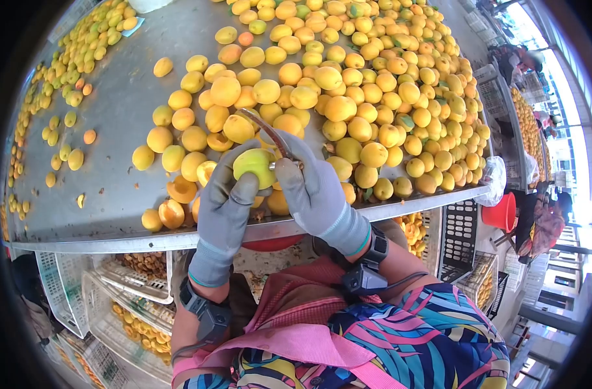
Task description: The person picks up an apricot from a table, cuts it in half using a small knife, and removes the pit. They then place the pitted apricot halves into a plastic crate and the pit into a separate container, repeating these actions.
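Note:
My left hand, in a grey glove, is closed around a yellow-green apricot. Gripped in my gloved right hand is a curved brown tool, its long end pointing up and to the left. A small bit of metal shows between the right thumb and the fruit, touching or very near its side. Both hands are close together above the table's front edge. Just left of them lie halved apricots with the cut faces showing.
Whole apricots are heaped on the metal table, with more along its left side. Crates of apricot halves stand below the front rim. To the right are a black crate, a red bucket and other people.

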The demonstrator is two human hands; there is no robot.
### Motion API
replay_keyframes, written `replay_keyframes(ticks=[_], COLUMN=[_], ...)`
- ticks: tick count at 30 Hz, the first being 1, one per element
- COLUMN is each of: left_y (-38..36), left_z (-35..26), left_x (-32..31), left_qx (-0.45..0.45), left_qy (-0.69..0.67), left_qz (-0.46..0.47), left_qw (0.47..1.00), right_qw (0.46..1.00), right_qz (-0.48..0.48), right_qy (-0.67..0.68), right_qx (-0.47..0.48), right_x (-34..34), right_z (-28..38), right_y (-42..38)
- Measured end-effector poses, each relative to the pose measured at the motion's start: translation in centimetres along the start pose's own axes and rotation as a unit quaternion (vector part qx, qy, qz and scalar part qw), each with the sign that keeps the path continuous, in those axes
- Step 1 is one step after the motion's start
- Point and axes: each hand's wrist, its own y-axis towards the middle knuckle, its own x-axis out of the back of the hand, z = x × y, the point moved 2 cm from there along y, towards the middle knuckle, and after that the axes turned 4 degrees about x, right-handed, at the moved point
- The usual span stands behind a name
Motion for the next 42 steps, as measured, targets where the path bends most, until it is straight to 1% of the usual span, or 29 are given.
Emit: replay_keyframes(ticks=[1,2,4,5,7,11,13,14,16,17,19,20,21,23,25,26,27,28,29,30,31,32,33,34,35,37,38,40,42], left_y=[-0.1,-0.1,-0.3,-0.3,-0.5,-0.3,0.1,0.2,0.3,0.4,0.6,0.7,0.8,1.1,1.2,1.3,1.4,1.5,1.6,1.6,1.5,1.5,1.5,1.5,1.7,2.1,2.1,2.1,2.2], left_z=[0.0,0.0,0.1,0.1,-0.2,-0.1,0.3,0.3,0.5,0.5,0.5,0.6,0.7,0.7,0.8,0.6,0.4,0.2,0.2,0.4,0.5,0.6,0.7,0.8,0.8,0.7,0.7,0.6,0.6], left_x=[0.1,0.1,0.2,0.1,0.0,-0.2,0.0,0.0,-0.2,-0.2,-0.3,-0.3,-0.3,-0.6,-1.2,-1.4,-1.6,-1.7,-1.5,-1.1,-0.8,-0.7,-0.7,-0.7,-0.8,-1.2,-1.1,-1.0,-1.2], left_qx=[-0.001,-0.001,-0.001,-0.001,0.009,0.002,-0.016,-0.015,-0.002,0.000,-0.003,-0.002,-0.016,-0.030,-0.034,-0.034,-0.023,-0.012,-0.014,0.006,0.026,0.024,0.037,0.051,0.051,0.009,0.009,0.019,0.021], left_qy=[0.002,0.001,-0.014,-0.014,-0.001,0.006,0.002,0.005,-0.001,0.000,-0.003,-0.002,-0.013,-0.020,-0.086,-0.083,-0.100,-0.117,-0.113,-0.105,-0.097,-0.095,-0.086,-0.077,-0.077,-0.083,-0.084,-0.091,-0.092], left_qz=[0.004,0.002,0.000,0.000,-0.014,-0.019,-0.019,-0.017,-0.006,-0.003,0.003,0.006,0.013,0.021,0.015,0.017,0.028,0.037,0.039,0.032,0.025,0.025,0.012,-0.001,-0.001,0.017,0.017,0.040,0.034], left_qw=[1.000,1.000,1.000,1.000,1.000,1.000,1.000,1.000,1.000,1.000,1.000,1.000,1.000,0.999,0.996,0.996,0.994,0.992,0.993,0.994,0.995,0.995,0.996,0.996,0.996,0.996,0.996,0.995,0.995], right_qw=[1.000,1.000,0.999,0.999,0.999,0.999,0.981,0.981,0.945,0.945,0.873,0.873,0.840,0.764,0.671,0.671,0.748,0.814,0.814,0.875,0.925,0.925,0.954,0.970,0.970,0.973,0.974,0.978,0.982], right_qz=[0.012,0.013,0.017,0.018,0.048,0.027,0.058,0.055,0.048,0.044,0.092,0.089,0.112,0.159,0.204,0.203,0.149,0.093,0.093,0.082,0.069,0.069,0.105,0.139,0.139,0.154,0.162,0.152,0.144], right_qy=[-0.006,-0.005,0.037,0.038,-0.002,0.029,0.153,0.155,0.283,0.284,0.374,0.375,0.432,0.541,0.639,0.641,0.561,0.472,0.474,0.392,0.304,0.305,0.209,0.111,0.111,0.063,0.039,0.035,0.032], right_qx=[-0.019,-0.020,-0.034,-0.035,-0.022,-0.019,-0.103,-0.103,-0.158,-0.158,-0.300,-0.300,-0.307,-0.315,-0.316,-0.313,-0.322,-0.327,-0.323,-0.271,-0.216,-0.214,-0.190,-0.165,-0.164,-0.158,-0.155,-0.138,-0.119], right_x=[-0.1,-0.2,-0.4,-0.4,-0.6,-0.7,0.0,0.1,0.3,0.9,2.0,2.2,2.1,1.7,1.5,1.8,2.4,2.9,2.9,2.9,3.0,3.2,3.6,3.7,3.8,3.8,3.7,3.6,3.5], right_z=[0.0,0.2,0.5,0.2,-0.6,-0.6,0.0,0.1,0.3,0.8,2.1,1.8,1.2,-0.3,-0.3,-0.1,1.2,1.8,1.6,1.2,1.0,1.0,0.9,0.9,0.9,1.1,1.2,1.0,1.0], right_y=[0.0,0.1,0.3,0.3,0.0,0.1,0.8,0.9,0.8,0.9,1.1,0.8,0.4,-0.6,-0.6,-0.7,0.1,0.5,0.5,0.5,0.7,0.7,0.7,0.7,0.7,0.8,0.8,0.6,0.7])
